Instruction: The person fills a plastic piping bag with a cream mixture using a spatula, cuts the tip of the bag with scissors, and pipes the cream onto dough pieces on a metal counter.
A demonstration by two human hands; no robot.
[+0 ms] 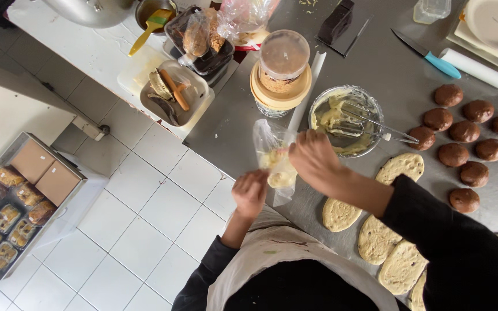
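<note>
My left hand (251, 193) and my right hand (315, 158) both grip a clear plastic bag (272, 151) that holds pale yellow cream. The left hand pinches the bag's lower end; the right hand clasps its side at the edge of the steel table (387, 63). Just beyond the right hand stands a metal bowl (370, 105) smeared with the same cream, with wire beaters (376, 128) lying across it. Several flat pale dough ovals (400, 167) lie on the table under my right forearm.
Several round brown dough balls (464, 131) sit at the right. A blue-handled knife (430, 55), a white roll (477, 69) and a lidded jar (283, 57) are farther back. A white tub of utensils (174, 92) sits at the left. A crate of packed pastries (12, 213) stands on the tiled floor.
</note>
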